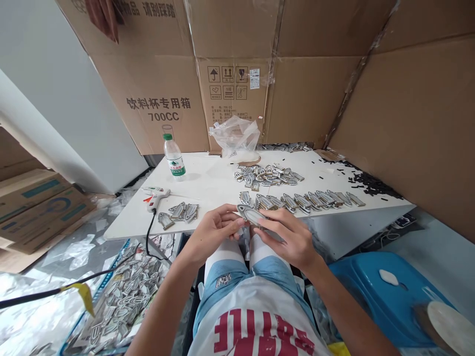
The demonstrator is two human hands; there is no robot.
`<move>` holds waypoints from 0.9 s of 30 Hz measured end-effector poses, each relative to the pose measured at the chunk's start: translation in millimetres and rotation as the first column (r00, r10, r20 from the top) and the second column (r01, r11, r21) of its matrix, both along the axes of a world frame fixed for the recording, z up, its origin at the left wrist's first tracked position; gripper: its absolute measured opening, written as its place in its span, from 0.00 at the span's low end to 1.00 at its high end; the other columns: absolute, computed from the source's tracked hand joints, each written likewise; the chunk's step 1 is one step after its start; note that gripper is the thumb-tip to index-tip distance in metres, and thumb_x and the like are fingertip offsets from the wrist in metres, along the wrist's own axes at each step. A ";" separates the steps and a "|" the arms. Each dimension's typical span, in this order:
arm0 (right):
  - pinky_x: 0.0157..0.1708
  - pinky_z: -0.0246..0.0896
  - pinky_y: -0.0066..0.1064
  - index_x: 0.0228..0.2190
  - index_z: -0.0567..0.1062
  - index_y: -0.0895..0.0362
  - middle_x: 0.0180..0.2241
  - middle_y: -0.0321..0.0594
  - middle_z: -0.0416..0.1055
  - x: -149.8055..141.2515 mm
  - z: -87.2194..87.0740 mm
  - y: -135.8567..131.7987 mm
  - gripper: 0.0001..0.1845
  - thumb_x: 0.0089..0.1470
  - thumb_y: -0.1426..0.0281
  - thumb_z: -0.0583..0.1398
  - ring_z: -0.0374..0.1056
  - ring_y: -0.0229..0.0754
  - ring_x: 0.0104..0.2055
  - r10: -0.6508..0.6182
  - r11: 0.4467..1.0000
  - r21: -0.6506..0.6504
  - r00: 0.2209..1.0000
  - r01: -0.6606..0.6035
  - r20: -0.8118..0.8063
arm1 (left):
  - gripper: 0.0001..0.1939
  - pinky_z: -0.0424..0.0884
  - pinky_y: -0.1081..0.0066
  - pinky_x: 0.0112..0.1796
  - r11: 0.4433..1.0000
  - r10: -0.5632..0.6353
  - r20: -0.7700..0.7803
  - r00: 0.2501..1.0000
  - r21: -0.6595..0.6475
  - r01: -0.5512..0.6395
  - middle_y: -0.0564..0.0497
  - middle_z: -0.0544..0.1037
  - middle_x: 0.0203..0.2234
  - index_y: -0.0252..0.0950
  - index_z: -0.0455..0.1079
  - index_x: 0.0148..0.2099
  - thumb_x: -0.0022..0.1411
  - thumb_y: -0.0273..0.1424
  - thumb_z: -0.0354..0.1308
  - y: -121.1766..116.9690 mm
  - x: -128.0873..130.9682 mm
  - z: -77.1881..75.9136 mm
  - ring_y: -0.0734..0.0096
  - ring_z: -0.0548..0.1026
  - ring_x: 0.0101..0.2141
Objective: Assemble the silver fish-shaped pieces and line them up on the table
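Over the front edge of the white table, a pale, pointed, boat-shaped piece with a ring-like end is held between both hands. My left hand pinches it near its left end with thumb and fingers. My right hand grips its right side with thumb and fingertips. What it is exactly I cannot make out. Just behind the hands lies a row of similar pieces, with a loose heap of them farther back. A smaller group of such pieces lies to the left.
On the table's left side are a white glue gun with a black cord and a water bottle. A plastic bag stands at the back. Small black bits are scattered right. A bin of pieces sits below left.
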State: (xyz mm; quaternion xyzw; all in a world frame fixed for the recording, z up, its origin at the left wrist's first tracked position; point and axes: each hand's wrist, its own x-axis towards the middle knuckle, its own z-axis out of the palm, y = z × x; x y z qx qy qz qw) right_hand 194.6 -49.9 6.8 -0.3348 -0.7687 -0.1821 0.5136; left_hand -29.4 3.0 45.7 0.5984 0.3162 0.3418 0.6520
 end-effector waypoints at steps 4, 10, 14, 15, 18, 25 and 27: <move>0.41 0.82 0.44 0.54 0.79 0.49 0.46 0.46 0.83 -2.2 0.1 -0.5 0.20 0.63 0.75 0.68 0.81 0.48 0.43 -0.001 1.000 0.002 1.000 0.001 -0.029 | 0.16 0.64 0.72 0.34 0.992 -0.113 -0.014 0.993 0.049 0.114 0.52 0.74 0.32 0.37 0.73 0.42 0.70 0.45 0.66 -0.6 -1.6 1.2 0.73 0.66 0.31; 0.42 0.83 0.43 0.57 0.79 0.49 0.46 0.47 0.84 -5.7 -1.8 -1.0 0.22 0.63 0.75 0.69 0.82 0.49 0.44 0.034 0.999 -0.012 0.998 -0.035 -0.052 | 0.20 0.49 0.72 0.26 0.993 -0.047 0.089 0.995 -0.099 0.056 0.58 0.55 0.26 0.38 0.63 0.34 0.67 0.45 0.65 0.5 6.2 -4.2 0.74 0.49 0.26; 0.42 0.83 0.43 0.56 0.79 0.50 0.47 0.48 0.84 -6.6 -3.9 -0.9 0.21 0.63 0.74 0.69 0.82 0.49 0.44 0.024 1.000 -0.008 0.999 -0.024 -0.029 | 0.23 0.43 0.72 0.24 0.996 0.036 0.074 0.997 -0.078 -0.030 0.60 0.49 0.23 0.39 0.56 0.28 0.68 0.46 0.60 -1.6 11.0 -1.9 0.75 0.44 0.24; 0.42 0.83 0.43 0.57 0.79 0.51 0.47 0.49 0.84 -6.9 -4.3 -0.9 0.21 0.63 0.74 0.69 0.82 0.50 0.44 0.022 1.000 0.001 1.000 -0.022 -0.015 | 0.24 0.46 0.72 0.24 0.998 0.048 0.042 0.998 -0.040 -0.047 0.59 0.52 0.22 0.39 0.57 0.27 0.67 0.46 0.61 -3.1 11.4 -0.8 0.76 0.48 0.24; 0.43 0.83 0.44 0.58 0.78 0.53 0.47 0.50 0.84 -8.1 -5.1 -0.9 0.22 0.64 0.74 0.69 0.83 0.50 0.45 0.008 1.000 0.024 1.000 -0.009 0.024 | 0.18 0.65 0.72 0.32 0.997 0.038 -0.044 0.998 0.064 -0.035 0.53 0.71 0.25 0.36 0.71 0.33 0.64 0.46 0.67 -8.2 12.4 1.3 0.71 0.67 0.29; 0.44 0.84 0.46 0.59 0.78 0.50 0.50 0.49 0.84 -8.7 -8.1 -2.7 0.25 0.63 0.74 0.69 0.83 0.52 0.47 0.002 1.000 -0.014 0.999 -0.001 0.048 | 0.16 0.74 0.64 0.46 0.994 0.071 -0.075 0.995 0.090 -0.064 0.47 0.84 0.38 0.35 0.80 0.41 0.66 0.44 0.66 -9.8 13.8 -2.1 0.59 0.79 0.41; 0.43 0.83 0.46 0.60 0.78 0.50 0.50 0.50 0.83 -7.7 -9.7 -3.0 0.26 0.62 0.74 0.70 0.82 0.53 0.46 -0.002 1.000 -0.022 0.998 0.003 0.062 | 0.15 0.74 0.64 0.46 0.993 0.084 -0.079 0.993 0.091 -0.076 0.47 0.84 0.37 0.35 0.80 0.41 0.67 0.43 0.64 -9.3 13.6 -2.3 0.60 0.79 0.41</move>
